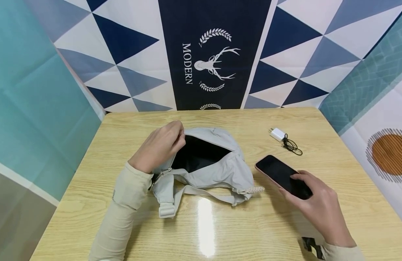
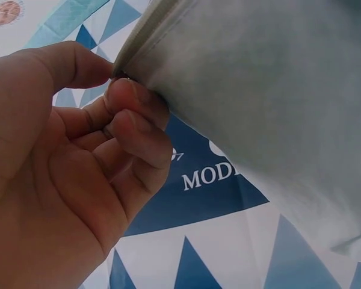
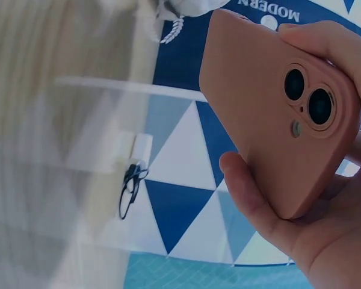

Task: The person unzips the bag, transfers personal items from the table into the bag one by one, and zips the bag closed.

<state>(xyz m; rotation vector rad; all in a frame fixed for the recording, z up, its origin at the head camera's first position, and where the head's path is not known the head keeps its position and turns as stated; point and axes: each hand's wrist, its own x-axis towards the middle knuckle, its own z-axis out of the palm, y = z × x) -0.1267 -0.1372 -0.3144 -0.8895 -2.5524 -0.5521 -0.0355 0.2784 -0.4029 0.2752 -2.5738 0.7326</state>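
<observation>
A pale grey waist bag [image 1: 217,177] lies on the wooden table with its zipped mouth gaping and a dark lining [image 1: 201,154] showing. My left hand [image 1: 165,145] pinches the bag's edge at the upper left; in the left wrist view the thumb and fingertips [image 2: 141,96] meet on the edge of the grey fabric [image 2: 246,90]. To the right of the bag, my right hand [image 1: 318,203] grips a smartphone [image 1: 279,174] by its near end, above the table, dark screen upward. Its pinkish case [image 3: 259,108] with two camera lenses shows in the right wrist view.
A white charger plug [image 1: 277,134] with a coiled black cable [image 1: 291,145] lies at the table's back right. The bag's strap with a white buckle [image 1: 167,210] lies in front of it. A patterned cloth [image 1: 132,54] hangs behind the table [image 1: 90,203].
</observation>
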